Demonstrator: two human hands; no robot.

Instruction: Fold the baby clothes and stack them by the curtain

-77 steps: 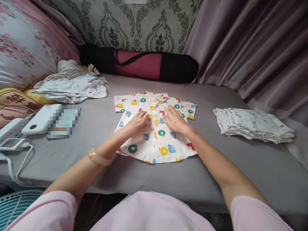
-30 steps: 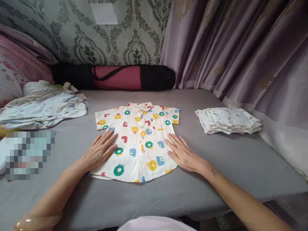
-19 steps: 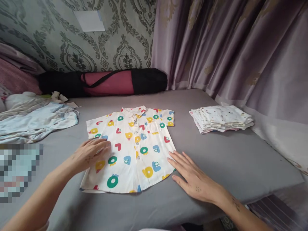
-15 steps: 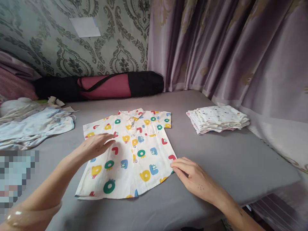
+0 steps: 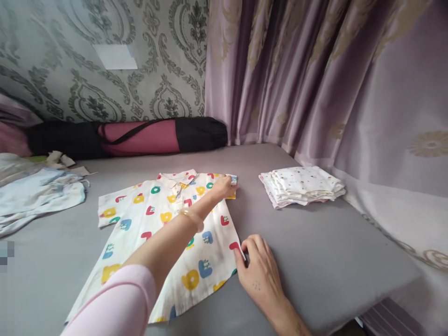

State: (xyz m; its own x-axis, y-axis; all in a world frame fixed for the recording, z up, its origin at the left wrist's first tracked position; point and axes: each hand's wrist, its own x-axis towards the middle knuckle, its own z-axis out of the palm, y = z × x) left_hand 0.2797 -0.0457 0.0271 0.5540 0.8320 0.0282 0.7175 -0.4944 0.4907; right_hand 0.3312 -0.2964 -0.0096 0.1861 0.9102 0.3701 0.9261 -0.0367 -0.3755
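Shirt (image 5: 150, 214): child's size, short-sleeved, white with red, blue, yellow and green figures; laid flat, front up, collar (image 5: 178, 181) toward the wall.
Shirt, place: on the gray sheet (image 5: 301, 252), between the loose cloths and the folded stack, partly hidden under the left forearm.
Left hand (image 5: 224, 187): stretched across the shirt to its right-hand sleeve (image 5: 232, 195), fingers bent at the cuff; whether they grip the fabric cannot be told.
Bangle (image 5: 191, 218): one, pale, on the left forearm.
Right hand (image 5: 261, 263): thumb and curled fingers pinching the shirt's right side edge, just above the hem.
Folded stack (image 5: 303, 184): white printed cloths, layered, right of the shirt, well apart from both hands.
Loose cloths (image 5: 42, 191): pale blue and white, crumpled, far left.
Long bag (image 5: 140, 137): black and dark red, strapped, lying along the wall.
Curtain (image 5: 280, 70): mauve, gold motifs, behind the stack.
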